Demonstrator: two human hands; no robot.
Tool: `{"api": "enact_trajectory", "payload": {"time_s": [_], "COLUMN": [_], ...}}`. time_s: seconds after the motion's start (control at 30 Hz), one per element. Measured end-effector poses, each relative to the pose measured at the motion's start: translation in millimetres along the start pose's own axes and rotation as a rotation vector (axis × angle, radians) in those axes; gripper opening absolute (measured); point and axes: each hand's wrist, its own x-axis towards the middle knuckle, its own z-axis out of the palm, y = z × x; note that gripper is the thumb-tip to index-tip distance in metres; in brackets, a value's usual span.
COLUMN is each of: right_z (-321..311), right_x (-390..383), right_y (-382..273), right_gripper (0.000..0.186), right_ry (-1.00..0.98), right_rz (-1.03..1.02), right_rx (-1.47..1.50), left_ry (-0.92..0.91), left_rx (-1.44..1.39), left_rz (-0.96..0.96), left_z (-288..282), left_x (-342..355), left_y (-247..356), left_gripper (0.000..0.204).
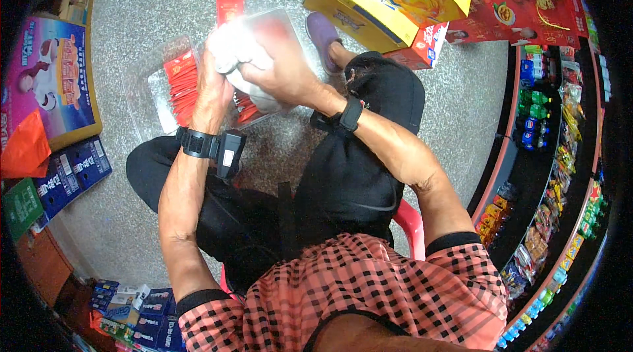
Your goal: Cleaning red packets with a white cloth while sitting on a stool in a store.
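A bunched white cloth (232, 45) is gripped between my two hands in front of me. The fingers of my left hand (212, 78) are mostly hidden behind it. From the other side, my right hand (283, 73) closes on the cloth with the thumb pressed against it. Under and beside my hands is a clear plastic box (144, 98) holding a row of narrow red packets (181, 85). More red packets (246, 109) show below the cloth. Just beyond my hands a red packet (230, 7) sticks out, near a clear plastic panel (280, 22). Glare blurs the cloth's upper part.
Yellow cartons (356, 12) stand beside my purple shoe (322, 38) at far right. Shelves (504, 167) of bottles and snack bags curve along the right. A purple poster board (56, 78) and blue boxes (76, 167) line the left. I sit on a pink stool (410, 230).
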Motion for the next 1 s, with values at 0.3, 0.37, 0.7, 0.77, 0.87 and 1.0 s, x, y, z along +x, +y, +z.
{"api": "enact_trajectory", "payload": {"time_s": [0.3, 0.37, 0.7, 0.77, 0.87, 1.0], "right_z": [-12, -20, -14, -7, -2, 5], "right_x": [21, 37, 26, 23, 15, 6], "right_y": [35, 49, 28, 26, 25, 20], "right_gripper": [0.031, 0.031, 0.032, 0.034, 0.034, 0.035], "right_ry": [0.214, 0.413, 0.204, 0.093, -0.093, -0.343], "right_rz": [0.130, 0.170, 0.119, 0.065, 0.017, -0.026], "right_rx": [-0.053, 0.067, -0.096, -0.173, -0.073, 0.123], "left_ry": [0.099, -0.067, -0.001, 0.124, 0.142, 0.016], "left_rx": [0.131, 0.241, 0.019, -0.044, -0.092, -0.224], "left_rz": [-0.175, -0.193, -0.244, -0.209, -0.166, -0.170], "left_z": [21, 21, 15, 14, 18, -14], "left_x": [-13, -16, -12, -9, -5, 7], "left_y": [-5, -4, -7, -11, -5, 5], "left_gripper": [0.040, 0.041, 0.040, 0.041, 0.043, 0.045]}}
